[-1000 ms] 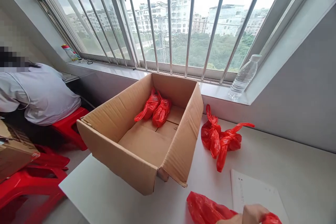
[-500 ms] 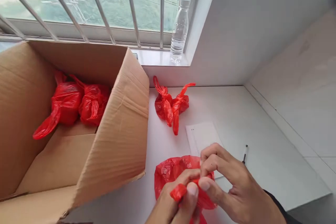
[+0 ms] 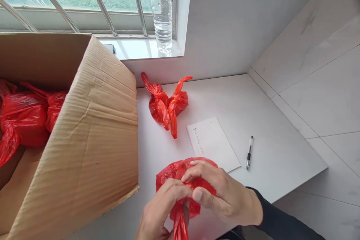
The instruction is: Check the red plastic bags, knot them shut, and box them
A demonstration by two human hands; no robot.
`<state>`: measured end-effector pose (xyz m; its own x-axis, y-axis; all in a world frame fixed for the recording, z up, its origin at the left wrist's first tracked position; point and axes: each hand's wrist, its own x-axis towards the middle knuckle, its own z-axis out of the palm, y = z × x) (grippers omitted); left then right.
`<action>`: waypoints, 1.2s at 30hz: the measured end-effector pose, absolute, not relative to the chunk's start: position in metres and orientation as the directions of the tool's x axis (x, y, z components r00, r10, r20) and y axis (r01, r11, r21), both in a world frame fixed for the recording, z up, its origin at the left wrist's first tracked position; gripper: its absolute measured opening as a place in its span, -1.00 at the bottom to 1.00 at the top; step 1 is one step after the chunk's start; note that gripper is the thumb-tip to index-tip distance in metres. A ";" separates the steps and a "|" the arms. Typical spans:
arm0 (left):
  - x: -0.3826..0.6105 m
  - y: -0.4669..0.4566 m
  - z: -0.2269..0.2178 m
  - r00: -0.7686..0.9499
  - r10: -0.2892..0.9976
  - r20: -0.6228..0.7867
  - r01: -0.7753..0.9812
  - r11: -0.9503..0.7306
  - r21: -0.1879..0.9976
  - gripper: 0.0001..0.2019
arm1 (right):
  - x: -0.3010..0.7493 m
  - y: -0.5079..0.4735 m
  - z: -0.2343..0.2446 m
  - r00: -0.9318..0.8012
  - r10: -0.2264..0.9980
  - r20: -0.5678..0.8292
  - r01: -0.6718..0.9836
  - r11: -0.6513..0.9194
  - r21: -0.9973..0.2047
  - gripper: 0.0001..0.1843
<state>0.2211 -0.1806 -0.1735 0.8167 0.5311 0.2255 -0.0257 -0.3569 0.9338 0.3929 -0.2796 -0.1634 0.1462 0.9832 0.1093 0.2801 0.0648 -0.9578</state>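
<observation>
A red plastic bag (image 3: 170, 174) rests on the white table close in front of me, its twisted end hanging toward me. My left hand (image 3: 159, 210) is closed on the bag's gathered neck, with some fingers hidden beneath. From the other side my right hand (image 3: 225, 193) pinches the bag near the same spot; its thumb and fingertips almost meet the left fingers. What the bag contains cannot be made out. Farther back lie two knotted red plastic bags, a left one (image 3: 158, 105) and a right one (image 3: 178, 101), touching each other.
To the left stands a large open cardboard box (image 3: 98, 138) holding red bags (image 3: 26, 114). A white booklet (image 3: 215, 144) and a black-and-clear pen (image 3: 249, 152) lie on the table (image 3: 270, 120). On the sill stands a water bottle (image 3: 163, 22), by a barred window.
The view has swung right. Both hands remain at the bag's neck; the red end that poked up over the left thumb now hangs down toward me, and the right hand lies flatter over the bag.
</observation>
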 end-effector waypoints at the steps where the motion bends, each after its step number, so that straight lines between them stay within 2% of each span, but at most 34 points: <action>1: 0.223 -0.178 -0.177 0.799 0.533 0.278 -0.034 -0.422 0.906 -0.90 | 0.393 -0.279 -0.166 0.162 0.985 0.060 0.253 0.018 -0.967 -0.73; 5: 0.224 -0.172 -0.201 0.702 0.545 0.459 -0.034 -0.619 0.785 -0.66 | 0.393 -0.281 -0.178 0.244 0.961 -0.130 0.152 -0.170 -0.974 -0.72; 8: 0.221 -0.175 -0.214 0.669 0.551 0.498 -0.019 -0.657 0.753 -0.56 | 0.396 -0.283 -0.185 0.166 0.951 -0.260 0.083 -0.276 -0.958 -0.66; 12: 0.219 -0.181 -0.216 0.687 0.526 0.501 -0.021 -0.676 0.737 -0.48 | 0.401 -0.282 -0.190 0.058 0.966 -0.252 0.042 -0.255 -0.966 -0.84; 19: 0.197 -0.188 -0.218 0.806 0.420 0.417 -0.006 -0.698 0.716 -0.46 | 0.405 -0.287 -0.188 0.222 0.959 -0.178 0.158 -0.216 -0.964 -0.95; 21: 0.181 -0.191 -0.228 0.813 0.453 0.366 0.063 -0.694 0.717 -0.45 | 0.412 -0.295 -0.192 0.266 0.942 -0.204 0.163 -0.253 -0.954 -0.93; 25: 0.139 -0.194 -0.255 0.777 0.580 0.245 0.303 -0.685 0.662 -0.42 | 0.436 -0.317 -0.210 0.461 0.817 -0.347 0.152 -0.458 -0.876 -0.81; 29: 0.121 -0.197 -0.264 0.759 0.643 0.102 0.467 -0.646 0.604 -0.48 | 0.437 -0.328 -0.225 0.486 0.789 -0.377 0.118 -0.486 -0.866 -0.70; 32: 0.138 -0.200 -0.255 0.785 0.604 0.138 0.438 -0.698 0.566 -0.46 | 0.414 -0.323 -0.222 0.565 0.782 -0.262 0.138 -0.403 -0.905 -0.73; 34: 0.157 -0.201 -0.250 0.843 0.496 0.209 0.342 -0.794 0.502 -0.42 | 0.393 -0.319 -0.220 0.587 0.806 -0.071 0.272 -0.279 -0.921 -0.74; 36: 0.174 -0.202 -0.252 0.889 0.390 0.238 0.264 -0.864 0.429 -0.41 | 0.374 -0.317 -0.224 0.501 0.855 0.133 0.480 -0.147 -0.865 -0.62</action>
<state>0.1741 -0.2024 -0.2518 0.8894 0.3901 0.2384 0.2639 -0.8639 0.4290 0.3743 -0.3165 -0.2239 0.5011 0.8551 0.1330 0.4803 -0.1470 -0.8647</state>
